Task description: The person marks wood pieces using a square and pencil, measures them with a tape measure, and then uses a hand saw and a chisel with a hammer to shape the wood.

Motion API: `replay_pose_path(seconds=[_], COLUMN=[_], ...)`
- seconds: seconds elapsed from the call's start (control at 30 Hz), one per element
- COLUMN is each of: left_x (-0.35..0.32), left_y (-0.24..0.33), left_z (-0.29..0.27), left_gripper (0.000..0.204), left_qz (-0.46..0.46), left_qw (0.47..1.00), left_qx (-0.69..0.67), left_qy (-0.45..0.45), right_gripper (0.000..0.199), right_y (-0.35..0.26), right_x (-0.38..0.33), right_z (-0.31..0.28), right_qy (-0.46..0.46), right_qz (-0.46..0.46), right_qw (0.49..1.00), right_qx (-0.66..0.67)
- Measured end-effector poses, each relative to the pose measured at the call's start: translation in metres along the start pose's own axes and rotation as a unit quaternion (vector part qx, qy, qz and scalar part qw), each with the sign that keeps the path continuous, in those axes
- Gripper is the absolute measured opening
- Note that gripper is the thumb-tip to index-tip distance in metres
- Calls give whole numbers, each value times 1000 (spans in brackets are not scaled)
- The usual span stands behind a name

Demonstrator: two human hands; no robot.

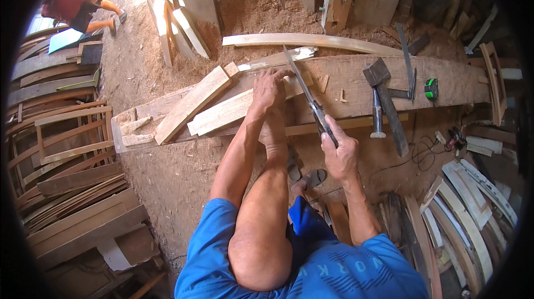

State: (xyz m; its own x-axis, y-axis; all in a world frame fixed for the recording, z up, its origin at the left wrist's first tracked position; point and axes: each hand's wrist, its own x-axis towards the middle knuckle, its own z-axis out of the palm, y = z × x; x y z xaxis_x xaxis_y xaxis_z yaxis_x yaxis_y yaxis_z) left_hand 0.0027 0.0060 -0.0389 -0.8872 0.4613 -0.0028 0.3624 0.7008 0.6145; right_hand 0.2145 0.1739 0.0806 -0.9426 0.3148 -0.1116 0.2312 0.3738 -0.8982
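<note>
Head view, looking down on a long rough wooden beam [356, 85] that serves as the worktop, lying on a sawdust-covered floor [167, 171].

Left hand [271, 89]: pressed flat, fingers spread, on a pale wooden slat [222, 113] that lies across the beam. A bare foot is planted on the beam just below that hand.

Right hand [340, 154]: fist wrapped around the handle of a long machete-like blade [303, 85]. The blade runs up and leftward from the fist, its tip over the far edge of the beam, just beside the left hand's fingers. Whether the edge touches the slat cannot be told.

On the beam, right of the blade: a hammer [377, 96], a dark steel square [409, 71] and a green tape measure [431, 88], near one another.

Left of the slat on the beam: a second, wider plank [192, 104], lying at an angle.

Beyond the beam: a long curved pale strip [311, 41].

Far up-left of the beam: another person in a red top [69, 4], well apart.
</note>
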Motion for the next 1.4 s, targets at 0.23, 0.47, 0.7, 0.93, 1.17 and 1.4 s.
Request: replay_pose_path(seconds=[0.23,0.47,0.7,0.93,1.17,1.4], left_x=[-1,-4,1,-4,-1,-6], left_y=[2,-11,-2,-10,-10,-7], left_z=[-2,8,13,10,12,3], left_gripper=[37,31,39,36,34,29], left_qz=[4,-2,-9,-19,-19,-5], left_qw=[1000,1000,1000,1000,999,1000], left_qx=[-6,-13,-28,2,-37,6], left_qy=[2,11,5,8,-5,9], right_gripper=[44,46,47,48,46,46], right_y=[-4,-4,-1,7,1,-8], right_x=[0,-19,28,-10,27,4], right_z=[3,-7,9,1,5,-1], right_qy=[17,-6,-1,-16,-43,-38], right_qz=[-12,23,0,-2,5,20], right_qw=[1000,1000,1000,1000,999,999], right_qx=[-20,1,-9,10,24,-14])
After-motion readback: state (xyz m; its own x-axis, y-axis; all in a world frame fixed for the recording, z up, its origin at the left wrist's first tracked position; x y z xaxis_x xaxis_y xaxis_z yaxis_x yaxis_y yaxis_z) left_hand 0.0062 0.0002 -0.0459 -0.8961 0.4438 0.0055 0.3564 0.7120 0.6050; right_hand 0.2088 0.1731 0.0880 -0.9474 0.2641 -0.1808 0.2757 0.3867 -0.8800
